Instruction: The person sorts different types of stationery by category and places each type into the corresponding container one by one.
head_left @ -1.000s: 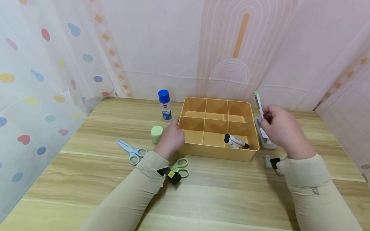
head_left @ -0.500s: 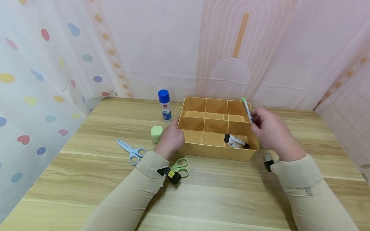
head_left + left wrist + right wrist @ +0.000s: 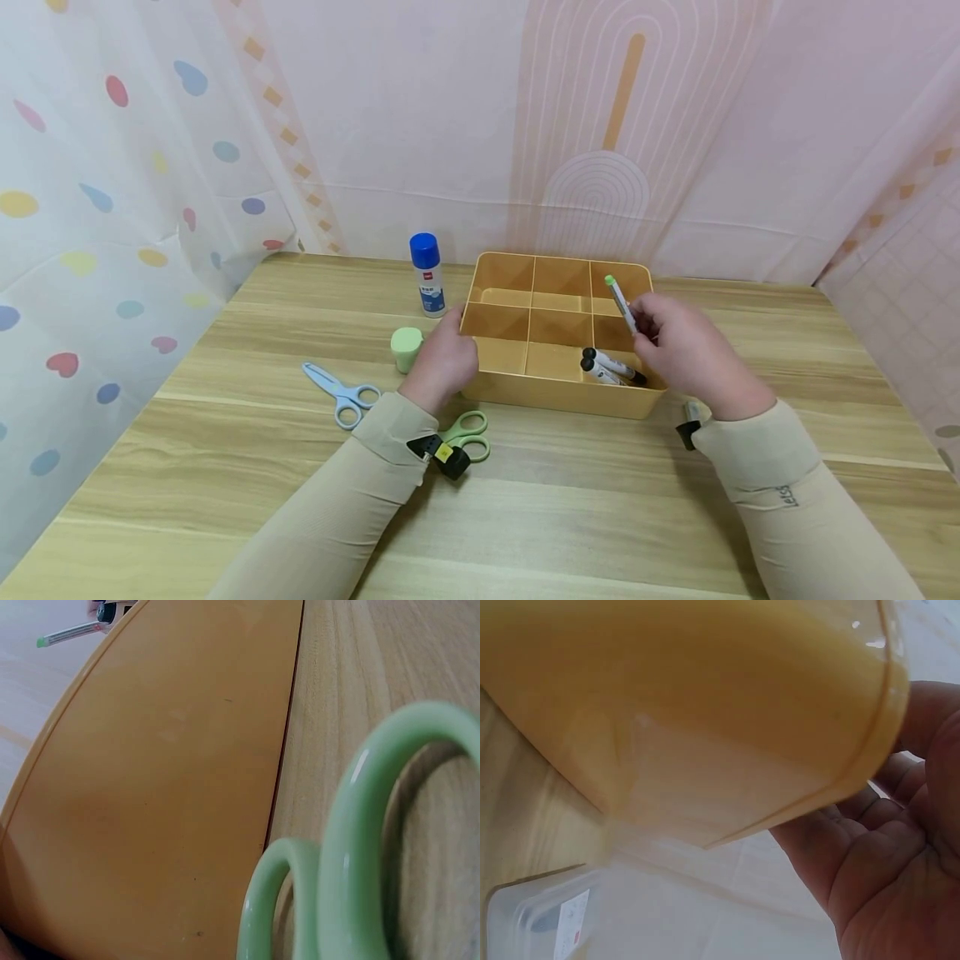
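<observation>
My left hand (image 3: pixel 447 354) grips the left side of a yellow-orange organizer box (image 3: pixel 562 398) divided into compartments. Between the right hand's (image 3: pixel 686 350) thumb and fingers is a slim pen (image 3: pixel 620 304) with a green end. It is tilted, green end up, over the box's right side. Two white markers (image 3: pixel 613 364) with black caps lie in the front right compartment. In the left wrist view the pen (image 3: pixel 71 634) shows above the rim; the left hand is mostly out of that view. The right wrist view has the right hand (image 3: pixel 900 862) beside the box corner, with the pen hidden.
Blue scissors (image 3: pixel 337 392) and a light green lidded container (image 3: pixel 406 348) lie left of the box. Behind them stands a blue-capped glue bottle (image 3: pixel 429 279). Green scissors (image 3: pixel 467 437) are below my left wrist. A clear plastic case (image 3: pixel 525 919) lies right of the box.
My right hand has carried the pen leftward and down, from beside the box to over its right compartments. The left hand stays on the box.
</observation>
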`<state>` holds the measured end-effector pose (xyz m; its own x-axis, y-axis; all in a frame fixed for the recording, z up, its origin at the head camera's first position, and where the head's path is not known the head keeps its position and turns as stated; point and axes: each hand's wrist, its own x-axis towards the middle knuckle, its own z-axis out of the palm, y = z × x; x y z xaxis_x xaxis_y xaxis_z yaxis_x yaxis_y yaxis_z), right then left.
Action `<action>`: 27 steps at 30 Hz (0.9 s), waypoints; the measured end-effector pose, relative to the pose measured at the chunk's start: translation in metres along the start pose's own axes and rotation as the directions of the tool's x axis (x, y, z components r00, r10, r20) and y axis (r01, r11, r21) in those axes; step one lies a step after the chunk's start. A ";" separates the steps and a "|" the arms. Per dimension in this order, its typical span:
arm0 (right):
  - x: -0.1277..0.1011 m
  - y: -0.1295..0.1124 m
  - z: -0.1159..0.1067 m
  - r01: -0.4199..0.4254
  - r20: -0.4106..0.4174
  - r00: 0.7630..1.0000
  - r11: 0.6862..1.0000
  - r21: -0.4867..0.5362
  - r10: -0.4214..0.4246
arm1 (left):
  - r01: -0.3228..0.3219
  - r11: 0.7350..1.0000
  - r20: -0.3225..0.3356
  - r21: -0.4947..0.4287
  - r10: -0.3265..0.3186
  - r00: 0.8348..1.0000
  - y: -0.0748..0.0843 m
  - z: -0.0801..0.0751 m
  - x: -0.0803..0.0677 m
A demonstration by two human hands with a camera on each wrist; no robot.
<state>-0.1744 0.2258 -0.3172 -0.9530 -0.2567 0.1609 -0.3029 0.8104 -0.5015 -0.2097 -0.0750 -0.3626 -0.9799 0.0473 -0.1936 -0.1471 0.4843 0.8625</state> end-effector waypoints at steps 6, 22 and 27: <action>0.001 0.002 0.003 0.016 0.016 1.000 1.000 -0.026 -0.016 | 0.003 1.000 0.003 -0.004 -0.003 1.000 0.001 -0.001 0.000; 0.002 0.001 0.007 -0.008 0.045 0.999 0.998 -0.063 0.010 | 0.004 1.000 0.005 -0.018 -0.004 1.000 -0.001 -0.001 0.000; 0.002 0.002 0.009 0.000 0.059 0.998 0.996 -0.093 0.006 | 0.005 1.000 0.004 -0.019 -0.005 1.000 0.000 -0.001 0.000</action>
<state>-0.1774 0.2223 -0.3252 -0.9531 -0.2829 0.1073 -0.3013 0.8557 -0.4206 -0.2097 -0.0761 -0.3625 -0.9787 0.0484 -0.1995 -0.1543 0.4677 0.8703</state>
